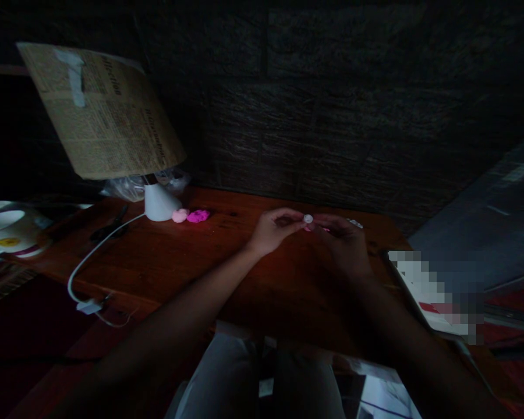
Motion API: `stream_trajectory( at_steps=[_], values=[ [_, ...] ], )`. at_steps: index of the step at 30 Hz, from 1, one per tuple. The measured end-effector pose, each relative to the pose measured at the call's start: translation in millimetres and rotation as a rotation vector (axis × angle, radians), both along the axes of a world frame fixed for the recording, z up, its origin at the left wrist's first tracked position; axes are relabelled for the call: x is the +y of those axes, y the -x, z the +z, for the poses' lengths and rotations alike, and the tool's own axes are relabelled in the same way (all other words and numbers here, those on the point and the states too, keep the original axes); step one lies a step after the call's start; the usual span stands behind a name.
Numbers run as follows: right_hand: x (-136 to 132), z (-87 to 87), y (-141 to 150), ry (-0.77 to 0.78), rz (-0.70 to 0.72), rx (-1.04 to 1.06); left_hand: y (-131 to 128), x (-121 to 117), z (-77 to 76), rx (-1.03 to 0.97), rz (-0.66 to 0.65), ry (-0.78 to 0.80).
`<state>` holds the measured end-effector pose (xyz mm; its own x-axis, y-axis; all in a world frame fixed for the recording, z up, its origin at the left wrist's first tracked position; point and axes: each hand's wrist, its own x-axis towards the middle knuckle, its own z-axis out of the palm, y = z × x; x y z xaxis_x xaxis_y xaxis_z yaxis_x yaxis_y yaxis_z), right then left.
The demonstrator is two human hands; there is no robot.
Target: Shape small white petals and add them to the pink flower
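— Bead [308, 219], small and white: where is it?

— Above the surface [166, 262], pinched in my left hand [274, 230]; my right hand [343, 238] closes its grip on it too.

— How will it handle?

— Light, hard and slippery, I judge; fingertips only, on its rim.

A dim room in a home, used for craft work: a wooden worktop [166, 262] against a dark brick-patterned wall [353, 116], a small white lamp [159, 201] shaded with newspaper [100, 110] near its back edge, pink clay lumps [191, 216] beside it.
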<state>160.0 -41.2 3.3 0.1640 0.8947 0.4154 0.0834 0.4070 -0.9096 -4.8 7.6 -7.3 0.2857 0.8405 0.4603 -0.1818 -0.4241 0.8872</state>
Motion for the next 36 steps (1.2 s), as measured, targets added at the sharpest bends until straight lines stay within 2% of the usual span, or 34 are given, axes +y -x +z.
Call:
stream_trajectory(
  at_steps=[3,12,19,26,31,36],
  values=[
    [-1.5,0.6,2.7,0.001,-0.024,0.009,-1.3,-0.9,-0.2,-0.008,0.023,-0.002],
    [-6.2,2.8,6.5,0.064,0.029,0.037,-0.1,-3.0,1.3,-0.019,0.044,0.007],
    [-2.1,-0.7,6.0,0.026,-0.027,0.030,-1.6,-1.0,0.5,-0.047,0.034,0.008],
    [-4.2,2.3,2.5,0.001,-0.023,-0.108,-0.1,1.0,1.0,-0.032,-0.049,0.042],
    [-4.3,3.4,0.3,-0.042,-0.017,-0.079,1.2,-0.2,4.9,-0.086,-0.144,0.072],
    [-4.0,3.8,-0.7,-0.025,-0.032,-0.066,0.5,-3.8,7.7,-0.105,-0.167,0.108]
  ],
)
